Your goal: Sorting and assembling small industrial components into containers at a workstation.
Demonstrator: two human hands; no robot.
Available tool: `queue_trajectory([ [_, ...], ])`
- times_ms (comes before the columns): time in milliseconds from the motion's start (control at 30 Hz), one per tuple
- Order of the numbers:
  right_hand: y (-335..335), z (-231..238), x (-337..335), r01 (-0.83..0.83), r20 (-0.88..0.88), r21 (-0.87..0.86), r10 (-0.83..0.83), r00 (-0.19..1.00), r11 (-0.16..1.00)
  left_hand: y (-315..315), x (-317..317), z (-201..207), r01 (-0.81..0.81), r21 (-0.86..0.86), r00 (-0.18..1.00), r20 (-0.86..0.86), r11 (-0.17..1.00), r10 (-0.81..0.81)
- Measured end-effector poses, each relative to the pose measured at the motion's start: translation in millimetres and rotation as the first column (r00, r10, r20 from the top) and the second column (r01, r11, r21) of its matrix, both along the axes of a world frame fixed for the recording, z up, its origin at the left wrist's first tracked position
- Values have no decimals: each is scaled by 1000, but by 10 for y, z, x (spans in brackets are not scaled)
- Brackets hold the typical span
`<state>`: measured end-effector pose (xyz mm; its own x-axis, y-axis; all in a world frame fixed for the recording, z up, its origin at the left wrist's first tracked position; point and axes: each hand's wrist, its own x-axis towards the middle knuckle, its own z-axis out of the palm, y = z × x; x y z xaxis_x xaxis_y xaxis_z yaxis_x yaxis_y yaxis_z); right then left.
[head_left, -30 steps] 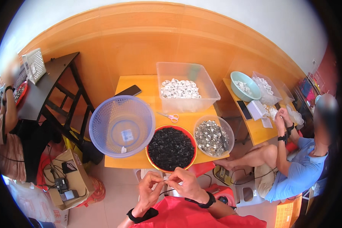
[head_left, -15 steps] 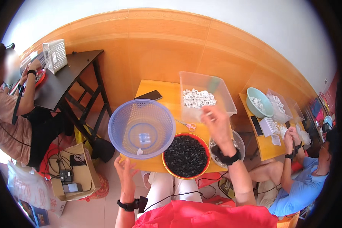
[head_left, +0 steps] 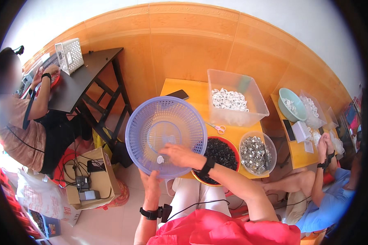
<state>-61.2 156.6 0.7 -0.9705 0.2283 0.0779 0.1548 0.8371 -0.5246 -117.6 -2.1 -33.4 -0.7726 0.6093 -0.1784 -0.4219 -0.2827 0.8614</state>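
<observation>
Both hands had shifted to lavender basket (head_left: 166,136): left hand (head_left: 150,183) gripped near rim from below, right hand (head_left: 180,155), fingers loosely curled, reached inside, off clear bin (head_left: 236,98).

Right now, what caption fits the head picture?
Right hand reaches into purple basket; left hand holds its rim.

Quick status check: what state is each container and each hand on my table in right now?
Round lavender plastic colander basket: tilted, nearly empty.
Left hand: gripping the basket's lower rim.
Right hand: reaching inside the basket.
Red-rimmed bowl: full of small black pieces.
Clear round bowl: filled with silvery parts.
Clear rectangular plastic tub: open, white pieces at bottom.
</observation>
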Motion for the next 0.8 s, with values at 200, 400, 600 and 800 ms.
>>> queue_trajectory([
  [200, -175, -311, -153, -174, 112, -94, 184, 977, 980, -116, 36, -24, -40, -40, 996, -79, 998, 37],
  [400, -13, -101, -237, -65, 293, -178, 116, 949, 982, -60, -42, -39, -28, -61, 994, -110, 998, 21],
  [600, -138, 400, 133, -41, -203, -199, 0, 979, 979, 22, -337, -49, 52, -107, 998, -15, 993, -54],
  [800, -480, 771, 1132, 56, -523, -334, -234, 820, 941, 179, -506, 181, 275, -264, 956, -31, 925, -293],
])
